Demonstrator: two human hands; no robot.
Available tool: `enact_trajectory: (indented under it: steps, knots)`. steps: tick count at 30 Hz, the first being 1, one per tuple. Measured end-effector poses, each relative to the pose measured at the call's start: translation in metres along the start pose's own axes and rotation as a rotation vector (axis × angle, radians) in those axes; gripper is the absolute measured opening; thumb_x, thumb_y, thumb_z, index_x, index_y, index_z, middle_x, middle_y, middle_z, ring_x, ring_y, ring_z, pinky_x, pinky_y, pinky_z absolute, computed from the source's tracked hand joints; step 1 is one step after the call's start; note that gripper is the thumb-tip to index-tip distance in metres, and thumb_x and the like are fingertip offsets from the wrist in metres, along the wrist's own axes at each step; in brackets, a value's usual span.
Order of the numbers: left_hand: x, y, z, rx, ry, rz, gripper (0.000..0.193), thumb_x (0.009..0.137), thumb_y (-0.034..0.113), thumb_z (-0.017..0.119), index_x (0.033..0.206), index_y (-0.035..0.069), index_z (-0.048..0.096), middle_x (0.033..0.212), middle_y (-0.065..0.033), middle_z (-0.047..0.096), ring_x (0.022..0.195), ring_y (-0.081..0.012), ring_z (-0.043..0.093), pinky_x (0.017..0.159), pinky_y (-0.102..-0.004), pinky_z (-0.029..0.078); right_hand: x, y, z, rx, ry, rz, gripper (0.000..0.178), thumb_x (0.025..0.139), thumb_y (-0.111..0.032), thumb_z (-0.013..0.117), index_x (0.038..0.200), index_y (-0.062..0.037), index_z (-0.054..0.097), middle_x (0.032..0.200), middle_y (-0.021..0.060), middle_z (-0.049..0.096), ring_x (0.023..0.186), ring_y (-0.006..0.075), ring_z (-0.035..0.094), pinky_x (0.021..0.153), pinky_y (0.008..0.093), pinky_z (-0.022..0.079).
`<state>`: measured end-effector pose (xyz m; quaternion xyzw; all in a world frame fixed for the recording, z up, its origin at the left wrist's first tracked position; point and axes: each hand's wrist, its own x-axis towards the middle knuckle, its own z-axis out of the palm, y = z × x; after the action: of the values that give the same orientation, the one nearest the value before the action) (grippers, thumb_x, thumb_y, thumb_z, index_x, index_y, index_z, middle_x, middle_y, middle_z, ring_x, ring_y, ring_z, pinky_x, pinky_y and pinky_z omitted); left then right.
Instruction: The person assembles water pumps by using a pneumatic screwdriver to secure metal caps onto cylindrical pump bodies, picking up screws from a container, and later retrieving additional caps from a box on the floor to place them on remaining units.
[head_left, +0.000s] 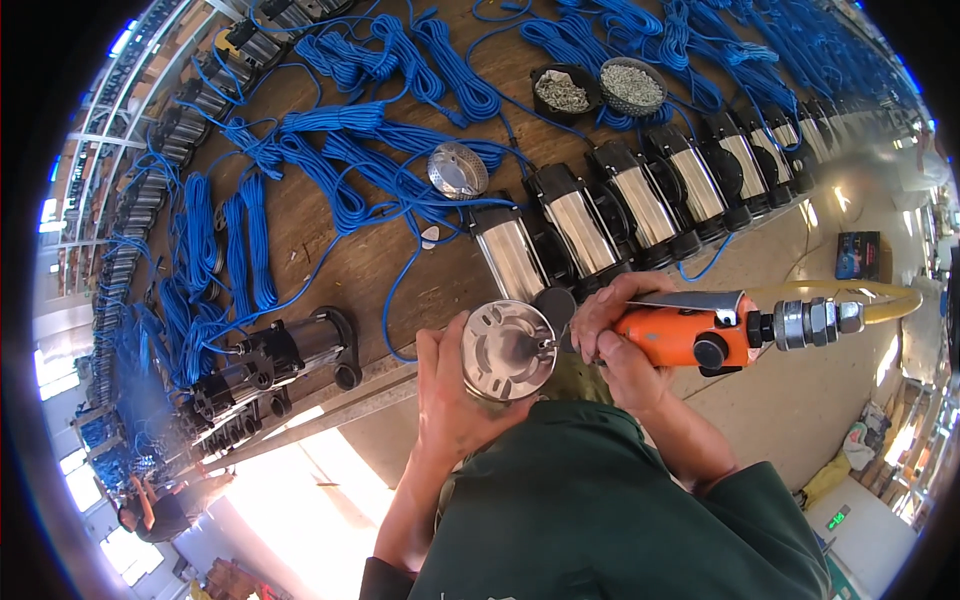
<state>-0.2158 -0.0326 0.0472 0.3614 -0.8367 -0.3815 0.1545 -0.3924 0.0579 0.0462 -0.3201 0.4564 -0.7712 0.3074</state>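
While your wide-spread left fingers (453,338) grip a round metal part (490,366), your right fingers (592,318) curl tightly around an orange tool (665,337).

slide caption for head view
Left hand holds a slotted metal part, right hand an orange tool, beside a bench of blue cables.

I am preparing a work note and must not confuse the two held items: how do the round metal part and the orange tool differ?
The metal part is silver, while the tool has a mostly orange body.
The metal part shows a round, slotted face; the tool is long and joins a yellow hose.
The left grip holds the metal part, the right grip the tool.
Both have shiny metal.
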Motion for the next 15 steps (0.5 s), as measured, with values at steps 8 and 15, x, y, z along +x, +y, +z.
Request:
enact_trajectory:
  steps: [8,15]
  knots:
    - [0.0,0.0,-0.002,0.019,-0.036,0.01,0.098,0.049,0.016,0.09,0.133,0.0,0.043,0.11,-0.0178,0.046,0.098,-0.0379,0.054,0.082,-0.0445,0.049,-0.005,0.005,-0.004,0.13,0.026,-0.014,0.036,0.075,0.003,0.053,0.109,0.0031,0.041,0.077,0.0094,0.06,0.065,0.0129,0.057,0.075,0.03,0.05]
    - [0.001,-0.001,-0.004,0.011,-0.07,-0.01,0.097,0.05,0.019,0.089,0.133,0.0,0.044,0.108,-0.0157,0.045,0.099,-0.0351,0.052,0.085,-0.0419,0.047,0.004,-0.007,-0.01,-0.051,-0.144,0.045,0.023,0.069,0.0,0.06,0.091,0.0019,0.055,0.076,0.0084,0.063,0.062,0.0131,0.06,0.058,0.0286,0.051]
